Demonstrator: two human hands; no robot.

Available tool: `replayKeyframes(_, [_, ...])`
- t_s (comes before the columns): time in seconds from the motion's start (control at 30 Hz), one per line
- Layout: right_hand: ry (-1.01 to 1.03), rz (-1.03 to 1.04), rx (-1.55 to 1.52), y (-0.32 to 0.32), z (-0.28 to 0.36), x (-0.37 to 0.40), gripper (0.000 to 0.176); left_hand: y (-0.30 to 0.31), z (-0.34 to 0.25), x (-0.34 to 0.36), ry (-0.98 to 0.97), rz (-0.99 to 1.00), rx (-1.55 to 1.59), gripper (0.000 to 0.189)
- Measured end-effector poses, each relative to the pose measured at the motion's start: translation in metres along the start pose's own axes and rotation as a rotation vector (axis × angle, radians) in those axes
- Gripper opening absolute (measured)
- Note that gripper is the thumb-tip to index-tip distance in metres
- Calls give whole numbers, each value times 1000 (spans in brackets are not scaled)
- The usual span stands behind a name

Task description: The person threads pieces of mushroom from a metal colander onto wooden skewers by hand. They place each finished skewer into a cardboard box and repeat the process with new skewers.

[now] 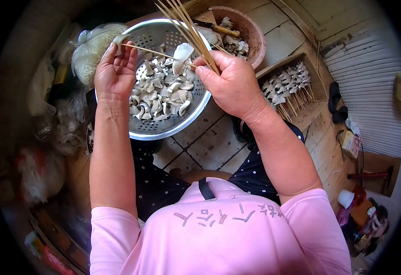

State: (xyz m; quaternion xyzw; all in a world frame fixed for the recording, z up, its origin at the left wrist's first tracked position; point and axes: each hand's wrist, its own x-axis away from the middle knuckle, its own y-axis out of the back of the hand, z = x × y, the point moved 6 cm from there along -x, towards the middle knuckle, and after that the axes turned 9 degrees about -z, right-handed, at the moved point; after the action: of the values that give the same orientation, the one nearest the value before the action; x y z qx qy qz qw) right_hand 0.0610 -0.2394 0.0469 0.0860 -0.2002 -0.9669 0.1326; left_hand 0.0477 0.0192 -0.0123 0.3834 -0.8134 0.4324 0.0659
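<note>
My left hand [117, 68] pinches a pale mushroom piece [120, 42] over the left rim of a metal colander [164, 132]. My right hand [230, 82] grips a bundle of wooden skewers [186, 25] that fans up and left. One thin skewer [152, 52] runs between the hands, its left end at the piece in my left hand. A white mushroom piece [182, 57] sits on that skewer near my right hand. Below, many grey-white mushroom pieces [157, 96] lie in the colander.
Right of the colander, a wooden box [315, 75] holds rows of skewered mushrooms [290, 87]. Behind stands a pink basin [257, 41] with mushroom clumps and a wooden-handled tool [225, 30]. Plastic bags [95, 50] crowd the left. Tiled floor [209, 142] shows below the colander.
</note>
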Motion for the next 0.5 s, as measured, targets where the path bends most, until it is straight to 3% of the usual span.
replayKeyframes(0.5, [20,-44,-61,1,-3,4,18,-15,24,30,3,178,-306,23])
